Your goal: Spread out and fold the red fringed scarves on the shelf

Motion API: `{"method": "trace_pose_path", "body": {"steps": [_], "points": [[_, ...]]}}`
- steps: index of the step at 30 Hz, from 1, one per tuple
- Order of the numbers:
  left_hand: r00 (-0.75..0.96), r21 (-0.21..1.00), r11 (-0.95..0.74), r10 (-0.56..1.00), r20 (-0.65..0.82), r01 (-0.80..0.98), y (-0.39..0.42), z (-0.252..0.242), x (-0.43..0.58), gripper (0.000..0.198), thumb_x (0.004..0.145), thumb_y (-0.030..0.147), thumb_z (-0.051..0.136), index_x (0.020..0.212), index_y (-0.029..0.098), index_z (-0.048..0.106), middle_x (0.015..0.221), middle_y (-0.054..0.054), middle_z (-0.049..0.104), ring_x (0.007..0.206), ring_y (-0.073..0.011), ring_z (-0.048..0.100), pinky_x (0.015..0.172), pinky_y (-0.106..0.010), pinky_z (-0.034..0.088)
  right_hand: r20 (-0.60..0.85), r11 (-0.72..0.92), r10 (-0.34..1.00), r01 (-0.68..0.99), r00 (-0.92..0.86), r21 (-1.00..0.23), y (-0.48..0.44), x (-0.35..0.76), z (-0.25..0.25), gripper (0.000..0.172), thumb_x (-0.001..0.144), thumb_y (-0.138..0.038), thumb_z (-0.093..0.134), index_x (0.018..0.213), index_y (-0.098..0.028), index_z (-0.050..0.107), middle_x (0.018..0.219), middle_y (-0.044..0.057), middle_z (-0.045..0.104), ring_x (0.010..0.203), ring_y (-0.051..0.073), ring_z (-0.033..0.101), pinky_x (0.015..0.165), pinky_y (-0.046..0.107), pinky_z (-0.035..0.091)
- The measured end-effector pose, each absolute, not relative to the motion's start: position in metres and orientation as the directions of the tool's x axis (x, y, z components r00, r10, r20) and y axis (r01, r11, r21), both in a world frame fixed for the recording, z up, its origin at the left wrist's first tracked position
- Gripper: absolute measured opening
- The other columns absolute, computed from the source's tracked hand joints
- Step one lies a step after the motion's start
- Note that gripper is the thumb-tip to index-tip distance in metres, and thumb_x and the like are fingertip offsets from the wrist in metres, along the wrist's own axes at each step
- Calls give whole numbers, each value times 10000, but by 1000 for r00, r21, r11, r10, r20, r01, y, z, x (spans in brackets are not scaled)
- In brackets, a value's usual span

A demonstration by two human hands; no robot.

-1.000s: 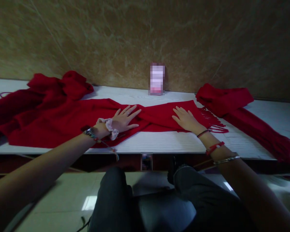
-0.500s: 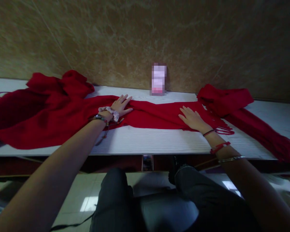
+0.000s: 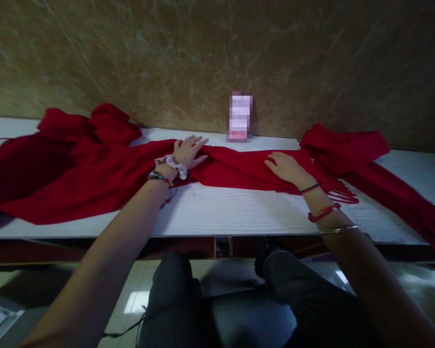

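The red scarf [image 3: 235, 166] stretches across the middle of the frame on our white table [image 3: 217, 208]. Our left hand [image 3: 188, 152] lies on it, fingers spread; our right hand [image 3: 288, 168] rests loosely extended near the fringe [image 3: 342, 196]. Neither grips; presumably both press the cloth flat against rucking.

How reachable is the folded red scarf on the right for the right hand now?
Probably yes: the right hand rests on the outstretched red cloth, and the folded red scarf lies just to its right, with nothing upright between them.
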State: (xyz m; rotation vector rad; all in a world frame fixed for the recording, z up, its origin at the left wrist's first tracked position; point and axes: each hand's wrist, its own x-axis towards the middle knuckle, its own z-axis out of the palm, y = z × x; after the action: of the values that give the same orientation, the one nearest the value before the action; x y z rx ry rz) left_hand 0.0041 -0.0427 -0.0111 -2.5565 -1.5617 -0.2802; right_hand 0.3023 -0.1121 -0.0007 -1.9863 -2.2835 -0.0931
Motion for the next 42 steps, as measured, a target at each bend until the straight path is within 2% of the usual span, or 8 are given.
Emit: {"method": "trace_pose_path", "body": {"steps": [4,9,13,23,30,36,40,42], "points": [[525,-29,-526,839,145,850,-46,-9,13,531,879,397,344,1379,240,255,1412,-66,302,1299,-248,230,1008,-468,238,185,316,939,940,-290,-130,-106,263,5,401,883,-341,382,1098,-69,582,1144,155,592,1056,227,537,910,337,406],[499,-29,-498,865,52,867,-43,-18,6,582,879,442,379,1394,234,209,1439,-101,225,1305,-265,219,1002,-470,271,239,326,931,921,-275,-212,-106,245,-7,446,817,-240,504,1226,-62,479,1151,150,587,1045,212,538,891,331,419],[448,-21,-448,894,21,894,-46,-19,4,629,874,483,391,1407,235,166,1456,-117,167,1319,-291,176,1009,-501,252,276,318,931,903,-239,-290,-109,252,-12,460,752,-102,537,1210,-75,499,991,89,656,888,160,589,840,279,443],[559,-47,-557,828,42,829,-55,-13,20,604,885,441,375,1408,240,147,1468,-77,141,1329,-270,149,1033,-478,220,396,410,873,868,-285,-281,-107,258,-15,198,766,-115,539,919,-149,660,896,74,664,843,184,597,805,333,462],[575,-30,-581,810,-113,813,-53,-15,19,605,881,461,348,1403,205,178,1440,-98,232,1312,-235,219,1009,-412,282,372,519,835,806,-406,-284,-105,263,-24,417,730,-213,624,1134,-138,552,1042,109,598,980,215,549,873,387,433],[553,-89,-547,830,73,832,-54,-8,18,534,882,437,375,1366,234,277,1344,-99,395,1221,-247,369,947,-431,334,398,483,848,820,-349,-309,-106,262,-19,386,729,-150,601,1112,-137,553,963,92,607,876,194,565,796,352,465],[591,-104,-582,797,122,807,-49,-15,17,467,872,343,418,1323,233,364,1350,-87,389,1227,-243,360,963,-445,309,376,498,829,852,-413,-161,-112,258,-16,138,774,-214,563,883,-161,630,883,80,593,861,206,551,784,356,451],[630,-91,-623,764,139,777,-45,-19,15,399,866,285,419,1260,231,448,1331,-77,411,1215,-229,373,958,-420,323,322,483,844,869,-429,-110,-114,256,-18,167,777,-284,577,861,-150,630,883,91,580,843,211,547,765,356,451]]}}
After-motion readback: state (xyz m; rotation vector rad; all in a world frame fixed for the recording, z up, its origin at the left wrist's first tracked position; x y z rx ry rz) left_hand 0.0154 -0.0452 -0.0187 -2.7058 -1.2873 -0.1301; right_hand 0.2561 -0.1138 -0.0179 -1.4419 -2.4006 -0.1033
